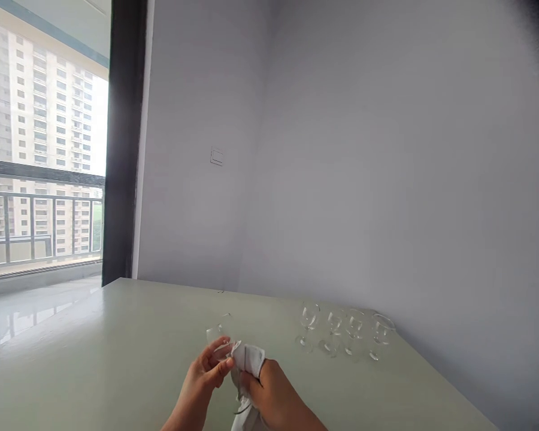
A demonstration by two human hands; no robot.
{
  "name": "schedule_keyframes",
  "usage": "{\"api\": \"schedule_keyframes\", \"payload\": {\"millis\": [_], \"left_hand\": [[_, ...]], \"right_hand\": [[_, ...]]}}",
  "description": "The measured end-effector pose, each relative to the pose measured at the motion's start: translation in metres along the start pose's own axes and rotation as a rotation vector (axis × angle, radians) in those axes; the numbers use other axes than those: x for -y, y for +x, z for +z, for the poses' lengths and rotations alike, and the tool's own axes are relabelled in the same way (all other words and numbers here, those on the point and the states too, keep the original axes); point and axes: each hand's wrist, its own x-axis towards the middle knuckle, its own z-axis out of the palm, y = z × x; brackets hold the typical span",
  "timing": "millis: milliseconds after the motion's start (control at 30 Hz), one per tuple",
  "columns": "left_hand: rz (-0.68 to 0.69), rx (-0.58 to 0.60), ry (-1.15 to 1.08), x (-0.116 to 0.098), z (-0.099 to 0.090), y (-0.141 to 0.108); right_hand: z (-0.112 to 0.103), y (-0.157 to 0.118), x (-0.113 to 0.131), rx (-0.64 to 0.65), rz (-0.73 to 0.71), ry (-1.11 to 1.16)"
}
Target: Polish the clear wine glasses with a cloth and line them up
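Low in the middle of the head view, both hands meet around a clear glass (235, 380), partly hidden by fingers and cloth. My left hand (202, 374) is closed, thumb and fingers curled at the upper end of the glass. My right hand (272, 389) grips a white cloth (250, 359), bunched against the glass. Part of the cloth hangs below the hand, and a curved glass edge shows beside it. Just beyond my left fingertips appears another clear glass shape (216, 331); whether it is a separate glass cannot be made out.
Several clear stemmed glasses, among them a wine glass (309, 317) and another at the right end (381, 329), stand in a group to the right on the pale green table (139, 347). Grey walls border the table's far and right sides. A window is at the left.
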Motion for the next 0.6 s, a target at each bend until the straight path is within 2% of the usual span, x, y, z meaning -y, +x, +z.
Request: {"api": "schedule_keyframes", "payload": {"millis": [100,167,200,233,300,367,400,467,600], "left_hand": [[0.037,-0.076,-0.057,-0.013,-0.006,0.001],[0.020,-0.114,-0.117,-0.021,-0.010,0.002],[0.000,-0.124,-0.150,-0.024,-0.011,0.002],[-0.022,-0.129,-0.183,-0.025,-0.012,0.002],[-0.062,-0.110,-0.253,-0.021,-0.011,0.002],[-0.115,-0.041,-0.332,-0.015,-0.008,0.001],[-0.148,0.007,-0.374,-0.012,-0.006,0.000],[-0.222,0.102,-0.428,-0.008,-0.002,-0.004],[-0.310,0.209,-0.427,-0.010,0.001,-0.011]], "right_hand": [[-0.009,0.007,-0.009,-0.111,0.025,-0.192],[-0.014,0.008,-0.013,-0.186,0.094,-0.262],[-0.014,0.007,-0.014,-0.230,0.080,-0.271],[-0.013,0.006,-0.013,-0.281,0.018,-0.278],[-0.006,0.002,-0.009,-0.366,-0.241,-0.365],[0.007,-0.001,-0.003,-0.389,-0.542,-0.542],[0.014,-0.003,-0.002,-0.375,-0.644,-0.638],[0.025,-0.003,-0.003,-0.342,-0.730,-0.722],[0.025,-0.003,-0.008,-0.204,-0.704,-0.541]]}}
